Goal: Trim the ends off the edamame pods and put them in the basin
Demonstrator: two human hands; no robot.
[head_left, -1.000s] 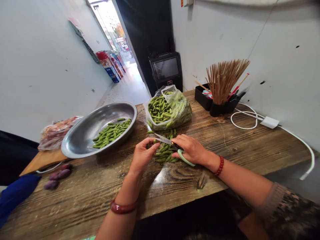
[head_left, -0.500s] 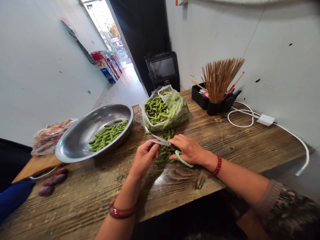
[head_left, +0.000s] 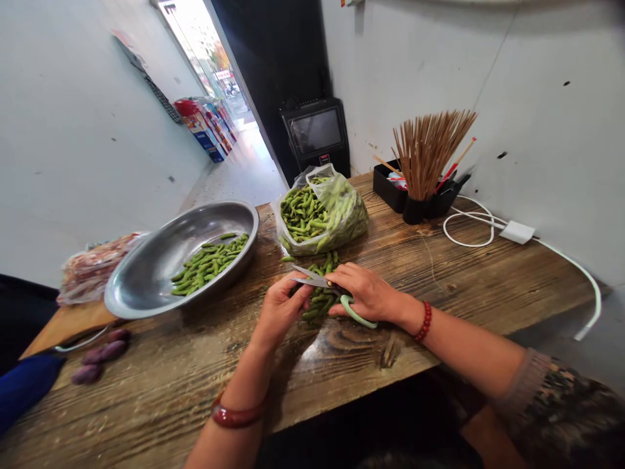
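Note:
My right hand [head_left: 368, 293] grips a pair of scissors [head_left: 360, 314] with light green handles, its blades parted and pointing left. Close by, my left hand [head_left: 277, 311] is pinched at the fingertips beside the blades; whatever lies between the fingers is hidden. Under and behind both hands is a small heap of green soybean pods [head_left: 319, 306] on the wooden table [head_left: 420, 345]. Just beyond the heap stands an open clear plastic bag [head_left: 349, 218] full of pods. To the left, a steel basin [head_left: 141, 267] holds more pods [head_left: 209, 264].
Several dark red round items [head_left: 103, 354] and a bagged reddish bundle [head_left: 95, 267] lie at the left, near a blue object [head_left: 29, 384]. Back right are a black holder [head_left: 417, 212] with thin brown sticks [head_left: 430, 156] and a white cable [head_left: 576, 260].
The scissor blades are spread a little wider than before. Both hands keep nearly the same place; the whole view has shifted slightly.

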